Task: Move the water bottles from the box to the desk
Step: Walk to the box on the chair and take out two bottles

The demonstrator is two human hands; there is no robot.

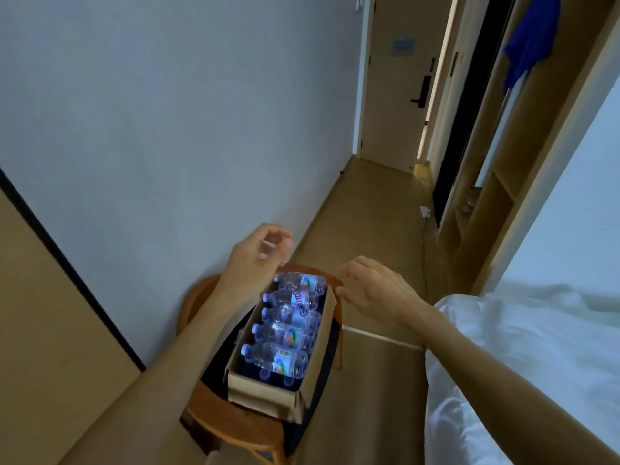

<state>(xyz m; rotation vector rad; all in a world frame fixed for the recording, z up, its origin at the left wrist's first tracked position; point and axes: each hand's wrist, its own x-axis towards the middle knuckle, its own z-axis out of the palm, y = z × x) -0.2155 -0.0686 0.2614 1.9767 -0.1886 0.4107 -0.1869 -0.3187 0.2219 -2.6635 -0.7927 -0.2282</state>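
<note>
A cardboard box point(268, 391) on a wooden chair point(235, 427) holds five water bottles point(288, 325) lying side by side. Left hand point(255, 255) and right hand point(372, 288) hover over its far end, fingers loosely apart, holding nothing. Full bottles look heavy, smooth, slightly squashy; best grasped around the middle.

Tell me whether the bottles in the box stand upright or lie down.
Lying down: the bottles rest sideways across the open box, caps leftward.
</note>
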